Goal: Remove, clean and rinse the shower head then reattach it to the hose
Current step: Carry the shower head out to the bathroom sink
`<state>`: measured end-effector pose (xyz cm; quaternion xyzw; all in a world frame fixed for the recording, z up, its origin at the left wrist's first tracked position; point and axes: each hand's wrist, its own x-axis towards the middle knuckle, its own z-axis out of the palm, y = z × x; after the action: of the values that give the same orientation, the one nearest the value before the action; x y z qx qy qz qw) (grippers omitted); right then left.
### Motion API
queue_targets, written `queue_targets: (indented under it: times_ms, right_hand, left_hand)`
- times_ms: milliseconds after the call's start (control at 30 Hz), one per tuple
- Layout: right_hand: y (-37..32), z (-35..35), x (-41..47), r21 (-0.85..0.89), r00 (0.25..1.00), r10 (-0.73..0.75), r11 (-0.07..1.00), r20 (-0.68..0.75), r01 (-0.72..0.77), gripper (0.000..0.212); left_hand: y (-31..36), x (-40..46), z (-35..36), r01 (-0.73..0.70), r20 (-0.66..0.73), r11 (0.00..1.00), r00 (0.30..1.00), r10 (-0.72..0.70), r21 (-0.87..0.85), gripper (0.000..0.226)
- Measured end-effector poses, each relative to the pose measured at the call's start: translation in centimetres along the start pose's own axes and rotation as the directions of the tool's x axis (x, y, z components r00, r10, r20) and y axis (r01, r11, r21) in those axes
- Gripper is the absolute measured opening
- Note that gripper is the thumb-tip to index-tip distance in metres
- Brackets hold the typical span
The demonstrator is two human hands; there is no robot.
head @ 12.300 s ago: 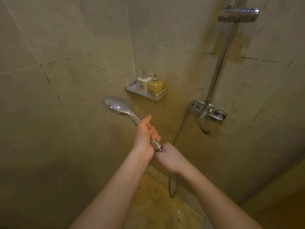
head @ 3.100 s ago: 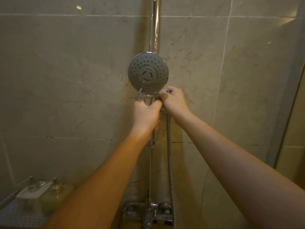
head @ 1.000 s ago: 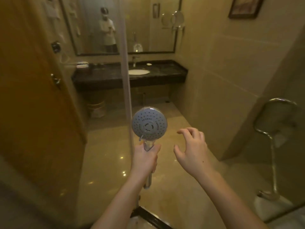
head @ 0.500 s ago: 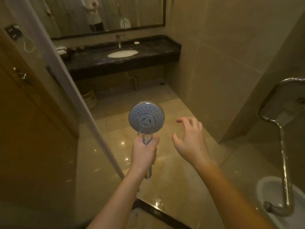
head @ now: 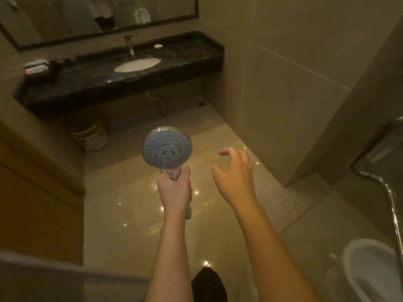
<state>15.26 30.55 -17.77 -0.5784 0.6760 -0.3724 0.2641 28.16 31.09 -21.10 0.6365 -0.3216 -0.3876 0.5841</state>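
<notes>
The shower head [head: 167, 150], a round grey nozzle face on a chrome handle, stands upright in front of me and faces me. No hose hangs from the handle's lower end. My left hand [head: 174, 188] grips the handle just below the face. My right hand [head: 236, 174] hovers to the right of it, fingers loosely spread, holding nothing. The hose is out of view.
Ahead is a black stone counter [head: 189, 55] with a white sink [head: 137, 64], a tap [head: 130, 43] and a mirror [head: 65, 16]. A bin [head: 91, 137] stands under the counter. A wooden door [head: 32, 188] is left, a toilet [head: 370, 271] and chrome rail [head: 392, 210] right. The floor [head: 122, 225] is glossy.
The view has moved closer to the sink counter and out past the glass panel. My left hand still carries the shower head; my right hand stays empty beside it.
</notes>
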Motion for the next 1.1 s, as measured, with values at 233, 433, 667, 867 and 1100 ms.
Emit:
queue_targets:
  times_ms: [233,433,667,867,1100]
  right_hand:
    - [2.3,0.8,12.1,0.025,0.993,0.019,1.0,-0.113,-0.016,0.032]
    - [2.6,2.4,25.9,0.04,0.988,0.0,0.999,-0.153,0.007,0.027]
    - [-0.4,6.3,37.9,0.076,0.997,-0.017,0.997,-0.081,0.023,0.027]
    - [-2.4,11.1,49.2,0.11,0.998,-0.059,0.992,0.017,0.056,0.03]
    - [-4.2,15.2,65.4,0.075,0.979,-0.153,0.987,0.132,0.144,0.032]
  left_hand:
    - [-1.4,11.3,12.2,-0.057,0.04,0.997,0.997,0.059,-0.054,0.038]
    - [-1.1,19.7,20.5,0.089,-0.049,0.962,0.993,-0.105,-0.259,0.026]
    - [-1.0,26.6,23.1,0.129,-0.155,0.97,0.975,-0.162,-0.204,0.022]
    - [-1.4,35.6,25.3,0.19,-0.136,0.954,0.965,-0.225,-0.231,0.026]
    - [0.4,50.8,26.8,0.237,-0.204,0.947,0.938,-0.282,-0.219,0.029]
